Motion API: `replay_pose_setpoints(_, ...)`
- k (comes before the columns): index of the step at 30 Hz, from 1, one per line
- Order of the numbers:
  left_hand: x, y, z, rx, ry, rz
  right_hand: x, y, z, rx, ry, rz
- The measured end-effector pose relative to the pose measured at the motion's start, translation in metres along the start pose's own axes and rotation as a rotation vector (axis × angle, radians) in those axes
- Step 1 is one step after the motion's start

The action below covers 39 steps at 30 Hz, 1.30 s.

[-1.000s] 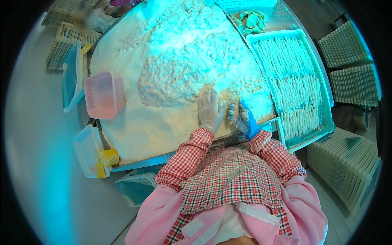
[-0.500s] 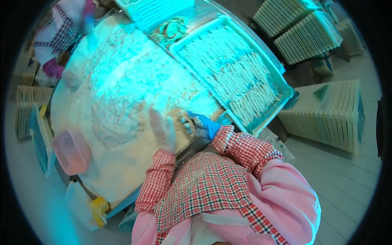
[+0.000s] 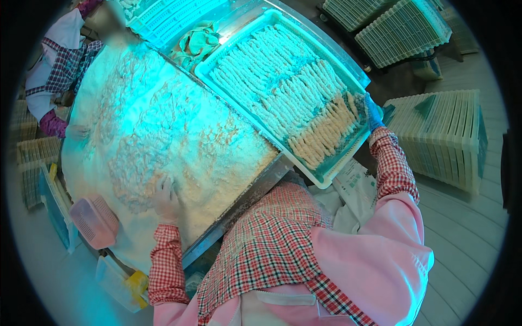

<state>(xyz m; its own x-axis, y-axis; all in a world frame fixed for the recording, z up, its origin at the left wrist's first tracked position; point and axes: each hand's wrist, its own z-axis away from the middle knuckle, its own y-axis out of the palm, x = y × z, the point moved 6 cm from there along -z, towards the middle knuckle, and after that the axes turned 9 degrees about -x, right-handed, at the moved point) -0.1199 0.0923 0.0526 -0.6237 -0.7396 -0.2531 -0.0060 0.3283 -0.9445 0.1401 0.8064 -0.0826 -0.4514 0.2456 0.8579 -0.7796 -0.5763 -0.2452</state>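
My left hand (image 3: pixel 167 202), in a pale translucent glove, reaches down into the pale, crumbly coating (image 3: pixel 141 163) heaped on the wide table; its fingers are spread and touch the coating. Far to the right, my right hand (image 3: pixel 374 113) in a blue glove is at the right end of a light green tray (image 3: pixel 209 69). Its fingers are closed about a crumb-coated strip (image 3: pixel 360 104) at the end of the nearest row. Several rows of crumb-coated strips (image 3: pixel 288 76) lie side by side in the tray. Partly hidden behind the glove is the tray's right rim.
A co-worker's gloved hand (image 3: pixel 78 132) rests at the table's far left edge. A pink basket (image 3: pixel 95 221) sits at the near left edge. A crumpled cloth (image 3: pixel 197 43) lies behind the tray, beside stacked trays (image 3: pixel 174 22). More tray stacks (image 3: pixel 435 138) stand on the floor at right.
My right hand has moved from the table's near edge to the tray's right end. My left hand has moved left into the coating. The view has shifted slightly.
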Motion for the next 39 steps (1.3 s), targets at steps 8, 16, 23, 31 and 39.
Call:
replay_pose_setpoints(8,0.002,0.010,-0.029,0.158,0.175,-0.278,-0.020,-0.010,-0.025,0.126,-0.124,0.116)
replay_pose_setpoints(16,-0.009,-0.001,-0.018,-0.167,-0.156,0.337,-0.010,-0.061,-0.026,-0.383,-0.499,0.892)
replay_pose_setpoints(23,-0.007,-0.002,0.063,0.107,-0.223,0.331,0.085,0.092,0.089,-0.253,-0.677,0.826)
replay_pose_setpoints(31,-0.031,0.024,0.059,-0.163,-0.588,-0.004,0.074,0.400,0.356,0.602,-1.103,0.604)
replay_pose_setpoints(39,0.015,-0.015,0.090,0.250,-0.676,-0.148,0.037,0.493,0.421,0.621,-1.602,0.819)
